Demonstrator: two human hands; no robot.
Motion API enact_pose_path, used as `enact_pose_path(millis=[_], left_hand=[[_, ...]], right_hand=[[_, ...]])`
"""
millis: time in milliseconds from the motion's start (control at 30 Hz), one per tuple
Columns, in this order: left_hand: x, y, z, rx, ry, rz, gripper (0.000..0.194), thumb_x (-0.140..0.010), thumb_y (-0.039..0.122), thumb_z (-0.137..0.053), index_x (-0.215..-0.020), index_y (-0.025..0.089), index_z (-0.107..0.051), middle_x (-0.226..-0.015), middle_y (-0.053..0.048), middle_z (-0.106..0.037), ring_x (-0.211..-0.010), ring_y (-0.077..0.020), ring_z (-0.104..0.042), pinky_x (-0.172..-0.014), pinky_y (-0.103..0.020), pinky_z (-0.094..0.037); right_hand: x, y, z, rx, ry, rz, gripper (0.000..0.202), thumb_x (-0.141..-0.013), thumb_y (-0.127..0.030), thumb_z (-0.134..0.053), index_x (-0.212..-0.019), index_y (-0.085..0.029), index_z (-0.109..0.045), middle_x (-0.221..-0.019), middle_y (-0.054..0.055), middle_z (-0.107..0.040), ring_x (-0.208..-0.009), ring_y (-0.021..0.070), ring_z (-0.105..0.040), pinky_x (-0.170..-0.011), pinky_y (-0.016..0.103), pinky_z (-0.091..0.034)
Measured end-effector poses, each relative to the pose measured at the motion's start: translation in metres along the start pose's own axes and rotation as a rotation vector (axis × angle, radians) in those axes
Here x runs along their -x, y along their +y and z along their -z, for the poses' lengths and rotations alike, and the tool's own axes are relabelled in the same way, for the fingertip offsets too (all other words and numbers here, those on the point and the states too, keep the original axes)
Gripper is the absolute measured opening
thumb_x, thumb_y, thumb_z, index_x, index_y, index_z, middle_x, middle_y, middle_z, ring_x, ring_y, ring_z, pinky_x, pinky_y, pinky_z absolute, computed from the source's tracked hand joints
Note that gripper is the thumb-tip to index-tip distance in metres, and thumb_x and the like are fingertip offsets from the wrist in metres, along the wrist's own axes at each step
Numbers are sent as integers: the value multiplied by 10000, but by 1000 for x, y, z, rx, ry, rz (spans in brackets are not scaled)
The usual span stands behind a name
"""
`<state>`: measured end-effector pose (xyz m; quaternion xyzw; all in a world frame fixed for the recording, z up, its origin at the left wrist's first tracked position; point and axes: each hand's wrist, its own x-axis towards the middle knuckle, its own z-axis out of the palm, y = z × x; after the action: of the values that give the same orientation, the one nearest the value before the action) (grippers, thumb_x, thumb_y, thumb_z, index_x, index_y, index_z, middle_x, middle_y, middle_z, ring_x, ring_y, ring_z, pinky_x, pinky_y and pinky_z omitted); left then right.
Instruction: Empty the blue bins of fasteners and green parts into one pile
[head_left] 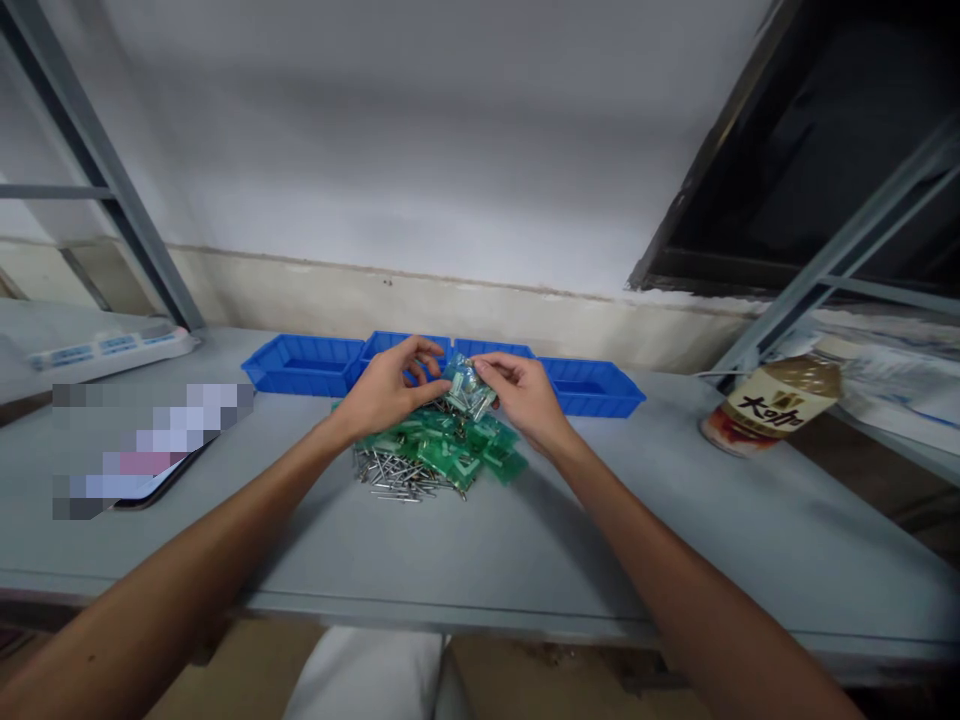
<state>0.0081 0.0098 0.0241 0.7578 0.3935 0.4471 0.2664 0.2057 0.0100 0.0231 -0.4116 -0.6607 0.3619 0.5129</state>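
Observation:
My right hand (521, 392) pinches a small clear plastic bag (471, 388) with small metal pieces inside, held above the pile. To its left is my left hand (394, 385), fingers curled and apart from the thumb. The left thumb tip is at the bag's edge; I cannot tell whether it touches. Below both hands lie several green plastic packets (454, 455) in a heap. Loose silver screws or pins (397, 478) spread out at the heap's front left, their exact kind too small to tell.
Several blue plastic bins (596, 390) stand in a row behind the heap, by the wall. A phone (161, 480) lies at the left, near a white power strip (112, 350). On the right a drink bottle (780, 405) leans beside a metal frame post (787, 285).

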Motion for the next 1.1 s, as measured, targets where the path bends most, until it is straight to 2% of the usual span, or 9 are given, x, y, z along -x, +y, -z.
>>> enact_pose_path(millis=[100, 200, 367, 467, 533, 633, 700, 900, 1100], left_hand=[[-1, -2, 1, 0, -17, 7, 245, -807, 327, -674, -1005, 185, -653, -867, -37, -645, -727, -140, -573, -630, -267, -475], [-2, -1, 2, 39, 55, 9, 161, -805, 329, -680, -859, 178, -676, -728, -14, -621, -645, -123, -548, -583, -254, -441], [-4, 1, 5, 337, 163, 62, 167, -792, 316, -699, -829, 168, -632, -571, 7, -597, -515, -112, -547, -525, -250, -447], [-5, 2, 5, 442, 183, 92, 180, -766, 295, -717, -842, 155, -634, -644, -33, -674, -593, -146, -631, -606, -283, -515], [-6, 2, 5, 454, 164, 86, 171, -759, 277, -713, -847, 145, -649, -726, -60, -708, -690, -172, -672, -684, -308, -538], [-5, 1, 5, 384, 148, 67, 112, -767, 227, -670, -848, 151, -681, -773, -53, -710, -738, -163, -668, -726, -304, -535], [-4, -2, 5, 322, 145, 80, 103, -771, 199, -634, -837, 163, -703, -775, -40, -701, -712, -141, -644, -715, -286, -527], [-3, -3, 5, 249, 54, 131, 129, -788, 261, -642, -861, 180, -712, -753, -32, -680, -695, -140, -621, -707, -287, -514], [1, 6, 8, 222, -181, 124, 163, -793, 352, -674, -831, 195, -700, -732, -26, -654, -640, -130, -582, -602, -265, -470]], right_hand=[[0, -1, 0, -101, -19, -67, 195, -819, -360, -644, -914, -209, -723, -790, 31, -685, -593, 112, -539, -481, 242, -385], [0, -3, 0, -168, -7, -88, 197, -825, -373, -641, -916, -219, -724, -824, 32, -680, -569, 99, -526, -466, 237, -371], [-2, -6, 4, -210, 13, -115, 220, -865, -414, -598, -856, -211, -680, -803, 40, -663, -551, 100, -576, -446, 230, -369], [-1, -7, 7, -241, -94, -251, 290, -883, -486, -557, -960, -216, -630, -730, 47, -669, -515, 120, -592, -413, 227, -368], [0, -8, 8, -333, -184, -317, 319, -895, -501, -529, -1045, -226, -592, -758, 54, -692, -537, 139, -623, -423, 227, -401], [1, -7, 9, -485, -260, -309, 247, -893, -397, -564, -1073, -233, -606, -890, 53, -702, -644, 152, -666, -508, 243, -486], [0, -6, 9, -523, -247, -292, 190, -861, -298, -611, -1035, -230, -645, -872, 36, -686, -676, 144, -658, -570, 256, -522], [-1, -2, 7, -432, -174, -281, 135, -754, -183, -702, -885, -218, -708, -796, 16, -652, -654, 111, -586, -572, 247, -509], [1, -7, 5, -364, -182, -327, 39, -732, -170, -675, -747, -203, -690, -705, 10, -634, -573, 102, -547, -513, 252, -461]])
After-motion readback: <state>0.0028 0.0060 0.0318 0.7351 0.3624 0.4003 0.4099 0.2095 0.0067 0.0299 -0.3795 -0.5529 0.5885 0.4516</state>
